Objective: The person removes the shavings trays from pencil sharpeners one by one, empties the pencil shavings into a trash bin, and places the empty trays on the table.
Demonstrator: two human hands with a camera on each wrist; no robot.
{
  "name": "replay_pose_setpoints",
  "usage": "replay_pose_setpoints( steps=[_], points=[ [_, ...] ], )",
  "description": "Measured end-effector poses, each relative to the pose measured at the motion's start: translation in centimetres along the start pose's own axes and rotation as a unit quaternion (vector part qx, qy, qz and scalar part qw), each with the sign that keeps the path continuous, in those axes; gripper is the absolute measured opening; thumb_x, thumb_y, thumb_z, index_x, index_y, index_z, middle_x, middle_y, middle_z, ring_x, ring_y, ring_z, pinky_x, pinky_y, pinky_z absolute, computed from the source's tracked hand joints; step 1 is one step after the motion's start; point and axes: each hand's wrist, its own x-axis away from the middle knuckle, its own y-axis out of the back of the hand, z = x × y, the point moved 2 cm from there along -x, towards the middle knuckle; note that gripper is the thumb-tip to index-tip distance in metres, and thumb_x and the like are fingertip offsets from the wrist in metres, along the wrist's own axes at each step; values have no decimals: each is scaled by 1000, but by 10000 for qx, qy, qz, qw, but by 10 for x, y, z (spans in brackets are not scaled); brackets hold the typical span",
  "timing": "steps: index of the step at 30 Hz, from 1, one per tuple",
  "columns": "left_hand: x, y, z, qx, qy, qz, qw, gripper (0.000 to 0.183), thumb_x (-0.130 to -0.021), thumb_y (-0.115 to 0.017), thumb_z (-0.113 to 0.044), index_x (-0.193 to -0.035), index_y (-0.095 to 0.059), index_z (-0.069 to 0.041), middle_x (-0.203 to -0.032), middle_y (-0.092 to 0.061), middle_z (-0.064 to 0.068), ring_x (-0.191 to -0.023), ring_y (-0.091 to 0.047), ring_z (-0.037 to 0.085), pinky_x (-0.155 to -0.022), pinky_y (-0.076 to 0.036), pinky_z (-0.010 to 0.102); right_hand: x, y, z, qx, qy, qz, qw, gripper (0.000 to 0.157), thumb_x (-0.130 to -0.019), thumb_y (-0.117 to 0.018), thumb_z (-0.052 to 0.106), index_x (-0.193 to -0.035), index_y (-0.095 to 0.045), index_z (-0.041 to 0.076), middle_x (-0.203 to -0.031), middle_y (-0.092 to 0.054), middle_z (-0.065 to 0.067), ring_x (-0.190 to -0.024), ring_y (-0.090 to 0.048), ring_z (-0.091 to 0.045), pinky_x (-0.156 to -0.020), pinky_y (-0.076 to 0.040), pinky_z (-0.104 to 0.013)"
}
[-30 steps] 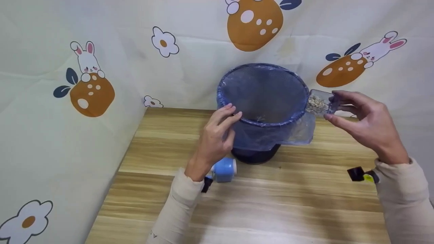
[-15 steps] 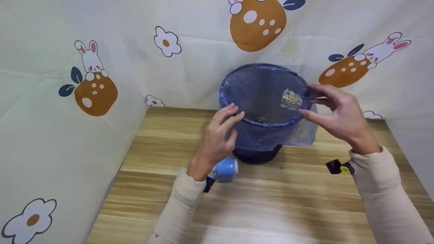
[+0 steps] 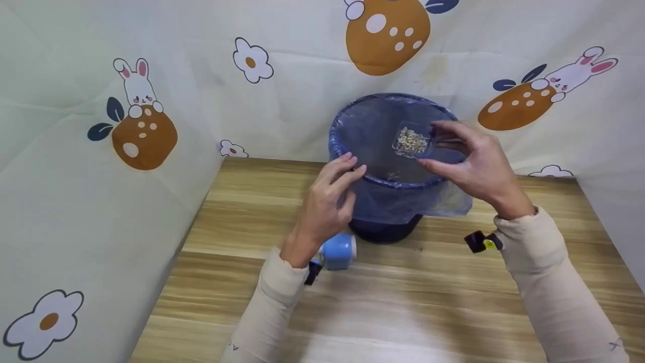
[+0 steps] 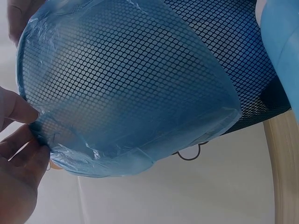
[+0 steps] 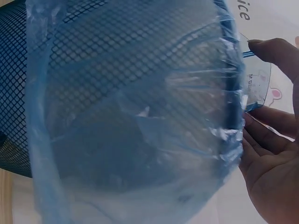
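A dark mesh wastebasket (image 3: 385,233) stands against the wall, lined with a translucent blue bag (image 3: 403,204) folded over its rim. My left hand (image 3: 327,194) grips the near left of the rim, fingertips over the edge and thumb below. In the left wrist view its fingers (image 4: 39,161) pinch the bagged edge. My right hand (image 3: 478,164) holds a small clear plastic box (image 3: 413,141) between thumb and fingers, over the basket's mouth. Pale, crumb-like bits (image 3: 410,140) lie in the box. In the right wrist view, printed letters show on the clear box (image 5: 257,84), partly hidden behind the rim.
A light blue object (image 3: 337,251) with a white end sits on the wooden table (image 3: 428,302), just in front of the basket and beside my left wrist. A printed cloth wall (image 3: 297,111) rises close behind the basket. A few pale specks lie inside the liner.
My right hand has carried the clear box leftward from beside the basket to above its opening, and the box has tipped so its contents face the camera. My left hand stays on the rim.
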Motion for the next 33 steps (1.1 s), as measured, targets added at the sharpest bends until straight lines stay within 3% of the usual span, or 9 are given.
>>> replay_pose_setpoints(
  steps=[9, 16, 20, 33],
  points=[
    [0, -1, 0, -41, -33, -29, 10000, 40, -83, -58, 11, -120, -70, 0, -125, -63, 18, -128, -54, 29, -112, -40, 32, -8, -14, -4, 439, 329, -32, 9985, 63, -75, -86, 8, -130, -60, -3, -121, -63, -16, -107, -63, -20, -91, -49, -11],
    [-1, -2, 1, 38, -64, -64, 10000, 40, -84, -57, 12, -119, -70, 0, -124, -63, 18, -128, -54, 30, -112, -41, 32, -6, -21, -6, 1290, 899, -119, 9875, 64, -76, -85, 13, -132, -59, -3, -125, -62, -18, -113, -60, -26, -96, -50, -37],
    [-1, -3, 2, 155, -157, -149, 9996, 40, -83, -55, 14, -118, -70, 1, -123, -63, 20, -127, -55, 32, -111, -42, 34, -5, -23, -6, 1473, 1171, -139, 9820, 63, -77, -85, 14, -132, -58, -4, -125, -61, -19, -114, -59, -29, -98, -48, -42],
    [-1, -2, 1, 87, -127, -121, 9998, 40, -83, -57, 12, -119, -70, 1, -124, -63, 19, -127, -55, 31, -112, -41, 34, -4, -26, 0, 1787, 1143, -167, 9771, 65, -78, -83, 10, -135, -55, -5, -128, -56, -23, -117, -57, -32, -100, -48, -44]
  ],
)
